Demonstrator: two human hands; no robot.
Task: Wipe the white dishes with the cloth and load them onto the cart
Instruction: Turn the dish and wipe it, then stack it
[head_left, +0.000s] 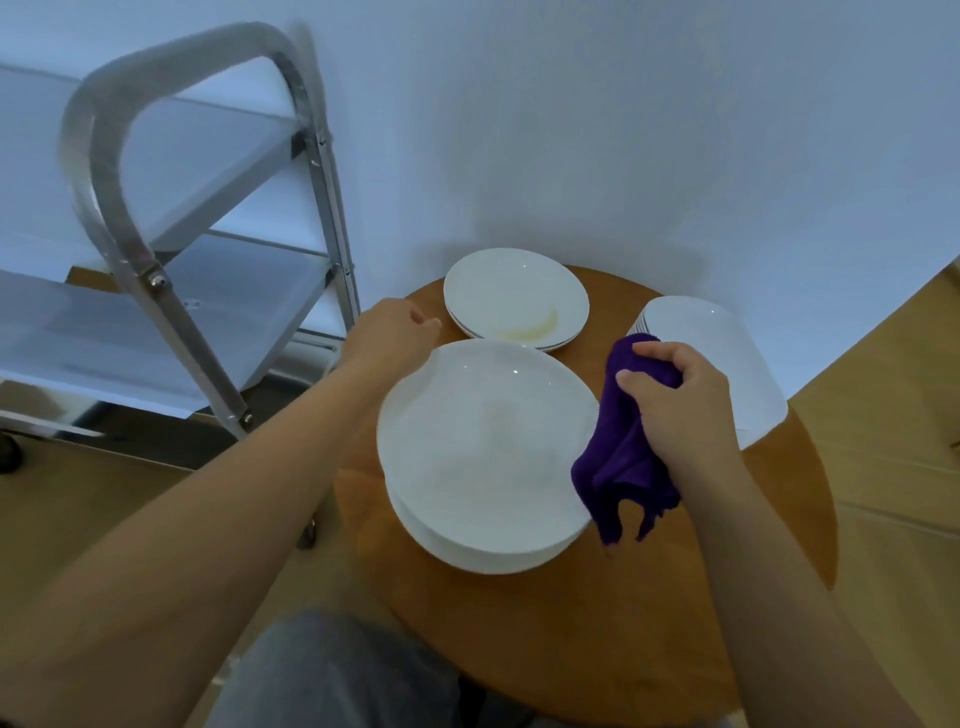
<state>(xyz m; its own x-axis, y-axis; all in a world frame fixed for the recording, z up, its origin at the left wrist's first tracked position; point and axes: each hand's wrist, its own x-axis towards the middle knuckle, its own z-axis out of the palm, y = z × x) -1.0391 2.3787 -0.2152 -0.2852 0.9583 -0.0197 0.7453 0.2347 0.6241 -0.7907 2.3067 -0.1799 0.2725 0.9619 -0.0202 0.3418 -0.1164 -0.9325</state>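
Near stack: white dishes (488, 452) on the round worktop (571, 623), directly between both hands.
Left hand (387, 338): at the top dish's far-left rim, fingers curled; grip unclear.
Right hand (680, 410): clamped on the purple cloth (623, 457), touching the right rim.
Cart (171, 249): left of the worktop, nearer the left hand.

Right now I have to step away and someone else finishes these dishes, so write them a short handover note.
Left hand: at the far left rim of the top plate of the near stack of white plates; its grip is hidden.
Right hand: holds the purple cloth beside that stack.
Round wooden table: a second stack of white plates, top one with a yellowish smear; stacked white bowls at right.
Metal cart: no dishes visible on it.
Left: wiping and loading everything.
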